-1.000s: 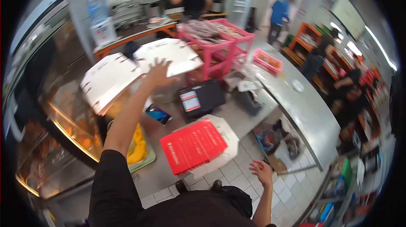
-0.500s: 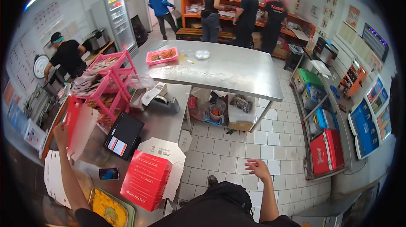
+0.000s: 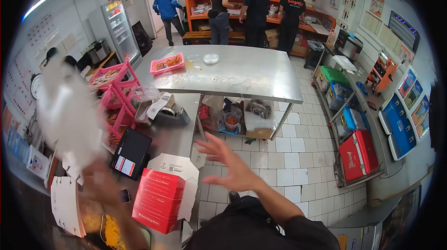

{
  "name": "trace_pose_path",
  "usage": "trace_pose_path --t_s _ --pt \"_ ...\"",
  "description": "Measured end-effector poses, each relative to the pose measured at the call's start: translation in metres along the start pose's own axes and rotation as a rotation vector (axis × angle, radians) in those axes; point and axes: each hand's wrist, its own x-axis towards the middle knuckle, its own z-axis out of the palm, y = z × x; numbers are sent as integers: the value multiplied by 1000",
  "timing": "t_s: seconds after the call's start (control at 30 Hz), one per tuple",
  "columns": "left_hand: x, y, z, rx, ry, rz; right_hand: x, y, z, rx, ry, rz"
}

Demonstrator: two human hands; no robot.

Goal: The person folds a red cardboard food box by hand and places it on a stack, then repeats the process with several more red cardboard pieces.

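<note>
My left hand (image 3: 100, 180) is smeared by motion over the left counter. A large whitish sheet-like thing (image 3: 70, 110), also blurred, rises from it, and its exact kind does not show. My right hand (image 3: 233, 168) is raised over the floor in front of me, holding nothing, fingers spread towards the counter. Between the two hands lies a stack of red folded boxes (image 3: 158, 198) on a pale cardboard sheet (image 3: 191, 175). A black tablet (image 3: 132, 152) stands behind the stack. Below my left forearm is a tray of yellow food (image 3: 111, 233), partly hidden.
Pink racks (image 3: 116, 96) of food stand left of a steel table (image 3: 260, 77), which bears a pink tray (image 3: 167, 63). White cardboard (image 3: 65, 203) lies at the counter's left edge. Several people (image 3: 256, 12) stand at the orange shelving. A red cooler (image 3: 358, 157) sits at right.
My left hand has come down and inward, with the whitish thing now up in front of the racks. My right hand has moved left and up, its fingers spreading. The view has shifted slightly.
</note>
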Motion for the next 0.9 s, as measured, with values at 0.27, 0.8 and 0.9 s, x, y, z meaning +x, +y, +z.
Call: trace_pose_path --t_s 0.27,0.8,0.9 --pt "-84 129 -4 -666 -808 112 12 4 26 85 25 -292" --pt "-106 121 11 -1058 -727 -896 -16 1 5 -595 -123 -392" --pt "-97 134 13 -1330 -572 -1169 -15 4 -1 -520 -94 -410"
